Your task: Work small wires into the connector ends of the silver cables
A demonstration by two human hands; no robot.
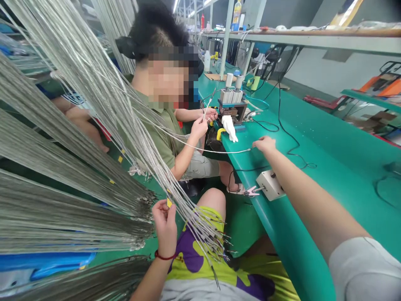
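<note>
left hand [164, 219]: raised near lap, fingers pinched together, red band at wrist | right hand [265, 144]: arm stretched forward, palm down, fingers curled

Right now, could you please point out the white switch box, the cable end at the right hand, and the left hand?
Switch box [270, 184], head view, top face.
Cable end [248, 149], head view, metal tip.
Left hand [165, 220], head view, palm.

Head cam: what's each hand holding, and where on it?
Right hand pinches a single silver cable at its end, on the green bench. Left hand holds a cable from the hanging bundle near its yellow tag.
</note>
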